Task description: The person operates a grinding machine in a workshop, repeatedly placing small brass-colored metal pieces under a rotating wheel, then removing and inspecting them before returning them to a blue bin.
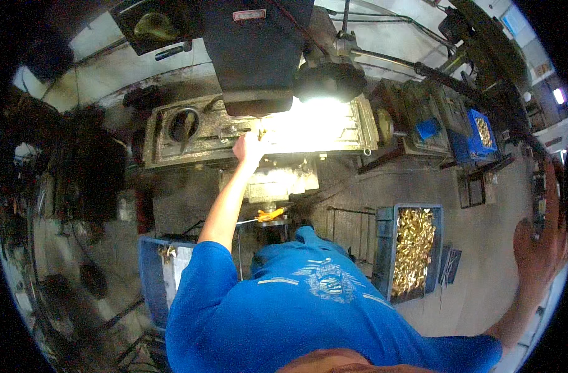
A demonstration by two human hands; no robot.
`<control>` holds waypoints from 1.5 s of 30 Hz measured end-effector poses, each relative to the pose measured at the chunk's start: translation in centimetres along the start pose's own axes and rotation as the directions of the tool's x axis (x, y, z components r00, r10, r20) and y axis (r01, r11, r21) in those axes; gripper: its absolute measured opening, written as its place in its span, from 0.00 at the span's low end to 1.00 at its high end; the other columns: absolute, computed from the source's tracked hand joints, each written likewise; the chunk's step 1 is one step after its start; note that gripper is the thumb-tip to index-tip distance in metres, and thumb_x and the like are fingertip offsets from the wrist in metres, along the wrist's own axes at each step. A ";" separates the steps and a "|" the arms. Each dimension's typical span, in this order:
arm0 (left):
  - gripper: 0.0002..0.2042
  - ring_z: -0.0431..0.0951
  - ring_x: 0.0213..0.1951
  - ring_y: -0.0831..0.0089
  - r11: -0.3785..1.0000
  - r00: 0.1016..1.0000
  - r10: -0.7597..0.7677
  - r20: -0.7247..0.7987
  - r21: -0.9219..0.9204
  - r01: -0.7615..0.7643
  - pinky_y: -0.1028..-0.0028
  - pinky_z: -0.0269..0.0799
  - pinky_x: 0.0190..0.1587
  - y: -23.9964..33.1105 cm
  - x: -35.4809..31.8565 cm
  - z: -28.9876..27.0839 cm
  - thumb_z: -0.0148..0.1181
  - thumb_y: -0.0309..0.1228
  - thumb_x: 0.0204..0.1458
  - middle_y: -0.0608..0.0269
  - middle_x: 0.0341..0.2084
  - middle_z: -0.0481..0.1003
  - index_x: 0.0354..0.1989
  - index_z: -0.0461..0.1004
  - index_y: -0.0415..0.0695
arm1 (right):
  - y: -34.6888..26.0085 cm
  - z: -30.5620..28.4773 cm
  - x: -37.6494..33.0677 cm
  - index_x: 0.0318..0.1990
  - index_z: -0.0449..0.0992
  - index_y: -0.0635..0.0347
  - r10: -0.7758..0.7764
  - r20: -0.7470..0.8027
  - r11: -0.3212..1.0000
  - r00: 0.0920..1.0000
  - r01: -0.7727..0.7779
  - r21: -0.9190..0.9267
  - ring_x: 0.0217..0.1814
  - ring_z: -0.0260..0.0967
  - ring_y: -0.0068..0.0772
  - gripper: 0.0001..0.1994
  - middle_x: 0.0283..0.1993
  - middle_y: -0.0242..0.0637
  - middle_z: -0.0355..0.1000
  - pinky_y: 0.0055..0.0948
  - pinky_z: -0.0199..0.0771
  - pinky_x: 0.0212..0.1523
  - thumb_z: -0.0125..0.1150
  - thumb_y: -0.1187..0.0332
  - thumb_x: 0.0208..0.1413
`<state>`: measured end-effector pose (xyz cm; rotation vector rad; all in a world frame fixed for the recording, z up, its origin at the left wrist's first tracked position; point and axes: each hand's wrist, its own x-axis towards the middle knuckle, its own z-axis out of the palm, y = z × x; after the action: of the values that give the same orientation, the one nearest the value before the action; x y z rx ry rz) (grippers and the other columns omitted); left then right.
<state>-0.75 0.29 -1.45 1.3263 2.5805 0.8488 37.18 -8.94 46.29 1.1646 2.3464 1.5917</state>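
Observation:
My left hand [249, 148] reaches forward to the machine's metal table [164, 148], at the edge of the lamp's glare. Its fingers are closed. A small brass-coloured bit shows at the fingertips, but glare hides what it is. Out at the far right, my right hand [537, 244] is raised, its fingers stretched upward and the thumb apart, with nothing seen in it. Directly above the table hangs the dark machine head [253, 56]. Beside it a lamp [330, 78] shines onto the table's right half, which is washed out white.
A blue crate [386, 248] full of brass parts stands at my right. At my left is another blue bin [152, 273]. An orange-handled tool [270, 216] lies below the table's front. Farther right sits a small blue tray [472, 133] of parts.

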 end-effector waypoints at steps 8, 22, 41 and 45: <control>0.25 0.76 0.24 0.55 0.997 0.998 -0.058 -0.036 -0.052 0.056 0.60 0.70 0.26 -0.2 -0.1 1.0 0.60 0.57 0.35 0.52 0.18 0.74 0.19 0.75 0.43 | -9.1 0.9 -9.1 0.58 0.58 0.66 -0.092 0.757 0.261 0.647 -0.717 0.646 0.32 0.66 0.33 0.40 0.38 0.45 0.69 0.26 0.68 0.33 0.55 0.79 0.25; 0.22 0.77 0.26 0.57 0.966 0.965 -0.259 0.038 -0.009 0.259 0.63 0.71 0.27 0.9 -0.3 -0.3 0.62 0.54 0.34 0.54 0.20 0.75 0.23 0.77 0.45 | -25.2 17.3 -16.7 0.43 0.69 0.55 -0.290 0.747 -0.281 0.599 -0.799 0.532 0.18 0.52 0.12 0.20 0.17 0.21 0.56 0.18 0.53 0.18 0.51 0.80 0.37; 0.25 0.77 0.26 0.60 0.965 0.965 -0.261 0.023 0.011 0.261 0.63 0.71 0.29 1.0 -0.2 0.7 0.59 0.57 0.37 0.56 0.20 0.76 0.20 0.76 0.43 | -28.7 19.5 -16.9 0.19 0.60 0.57 -0.305 0.685 -0.664 0.662 -0.663 0.345 0.20 0.50 0.18 0.07 0.18 0.24 0.54 0.23 0.51 0.19 0.53 0.72 0.33; 0.24 0.78 0.27 0.60 0.959 0.959 -0.277 0.062 0.082 0.271 0.63 0.71 0.30 1.5 0.1 0.4 0.58 0.56 0.38 0.55 0.21 0.76 0.21 0.77 0.43 | -29.5 20.1 -17.2 0.19 0.60 0.57 -0.242 0.689 -0.571 0.683 -0.674 0.468 0.20 0.49 0.18 0.07 0.17 0.25 0.54 0.25 0.51 0.19 0.53 0.72 0.33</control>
<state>0.43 1.19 -0.95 0.9612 2.6753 0.6515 42.51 -9.32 7.05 2.0144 2.2511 -2.0244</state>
